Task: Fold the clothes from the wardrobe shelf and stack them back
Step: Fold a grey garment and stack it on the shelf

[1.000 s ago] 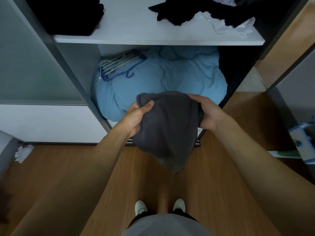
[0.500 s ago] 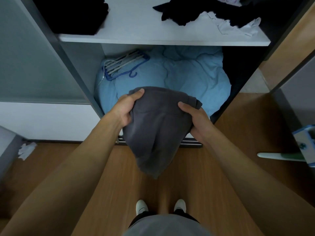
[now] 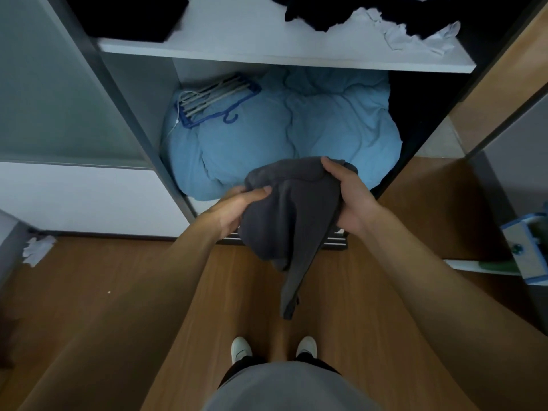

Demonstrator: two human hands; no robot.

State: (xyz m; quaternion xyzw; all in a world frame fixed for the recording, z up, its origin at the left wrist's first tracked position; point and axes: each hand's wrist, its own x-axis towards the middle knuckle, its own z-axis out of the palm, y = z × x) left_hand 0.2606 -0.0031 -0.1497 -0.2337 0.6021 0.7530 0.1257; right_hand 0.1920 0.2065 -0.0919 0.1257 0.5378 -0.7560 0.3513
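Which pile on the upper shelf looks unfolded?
The right pile: crumpled black and white clothes, spread loosely. The black stack at the left has straight, neat edges.

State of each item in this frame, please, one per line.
grey garment: bunched, unfolded, held in air, one end dangling.
left hand: grips the garment.
right hand: grips the garment.
black stack: neat, on shelf, left.
loose clothes: crumpled, on shelf, right.
hangers: lying on blue duvet.
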